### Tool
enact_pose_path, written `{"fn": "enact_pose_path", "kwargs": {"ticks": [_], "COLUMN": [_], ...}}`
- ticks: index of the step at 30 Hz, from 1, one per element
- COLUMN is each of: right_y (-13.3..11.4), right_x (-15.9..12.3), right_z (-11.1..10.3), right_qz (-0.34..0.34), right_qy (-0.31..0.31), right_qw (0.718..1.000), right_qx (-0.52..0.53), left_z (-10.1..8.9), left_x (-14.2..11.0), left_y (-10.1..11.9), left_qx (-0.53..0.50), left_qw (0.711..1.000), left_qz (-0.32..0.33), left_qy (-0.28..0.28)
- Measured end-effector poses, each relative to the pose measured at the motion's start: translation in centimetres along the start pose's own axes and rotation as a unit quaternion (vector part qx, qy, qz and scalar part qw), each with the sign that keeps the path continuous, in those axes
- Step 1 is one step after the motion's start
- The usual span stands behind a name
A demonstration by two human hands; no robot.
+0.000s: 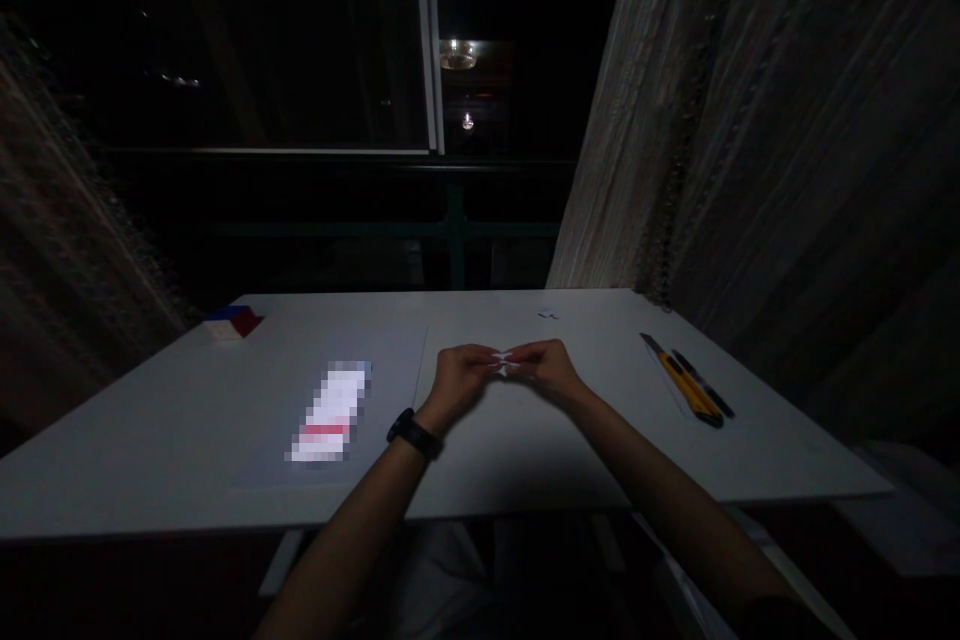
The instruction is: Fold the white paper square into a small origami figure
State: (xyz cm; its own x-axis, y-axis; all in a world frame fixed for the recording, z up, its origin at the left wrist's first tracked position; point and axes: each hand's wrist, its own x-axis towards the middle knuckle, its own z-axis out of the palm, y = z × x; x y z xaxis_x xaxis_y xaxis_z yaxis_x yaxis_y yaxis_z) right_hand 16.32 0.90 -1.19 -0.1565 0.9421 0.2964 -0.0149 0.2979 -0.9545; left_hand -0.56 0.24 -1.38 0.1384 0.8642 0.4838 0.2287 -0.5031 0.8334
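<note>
Above the middle of the white table (517,460), my left hand (457,378) and my right hand (553,368) meet fingertip to fingertip. Both are closed in a pinch on a small white piece of paper (502,358), mostly covered by the fingers. The dim light hides its exact shape and folds. A dark watch (414,432) is on my left wrist. Small white scraps (549,314) lie on the table beyond my hands.
On the left, a lit phone (330,412) with a blurred-out screen rests on a white sheet (401,390). Behind it sits a colored cube (231,322). A yellow utility knife (682,382) and a black pen (703,383) lie to the right. Curtains (611,170) hang beyond the table.
</note>
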Motion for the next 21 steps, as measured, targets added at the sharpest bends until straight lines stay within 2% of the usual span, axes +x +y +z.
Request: {"fn": "enact_pose_path", "kwargs": {"ticks": [14, 21], "right_y": [-0.55, -0.36], "right_x": [-0.13, -0.15], "right_z": [0.02, 0.14], "right_qz": [0.018, -0.021], "right_qy": [0.016, 0.019], "right_qw": [1.000, 0.999], "right_qx": [-0.012, -0.038], "left_z": [-0.11, -0.14], "left_x": [0.00, -0.01], "left_y": [0.38, 0.40], "left_qx": [-0.011, -0.003], "left_qw": [1.000, 1.000], "left_qz": [0.004, 0.003], "left_qy": [0.003, 0.012]}}
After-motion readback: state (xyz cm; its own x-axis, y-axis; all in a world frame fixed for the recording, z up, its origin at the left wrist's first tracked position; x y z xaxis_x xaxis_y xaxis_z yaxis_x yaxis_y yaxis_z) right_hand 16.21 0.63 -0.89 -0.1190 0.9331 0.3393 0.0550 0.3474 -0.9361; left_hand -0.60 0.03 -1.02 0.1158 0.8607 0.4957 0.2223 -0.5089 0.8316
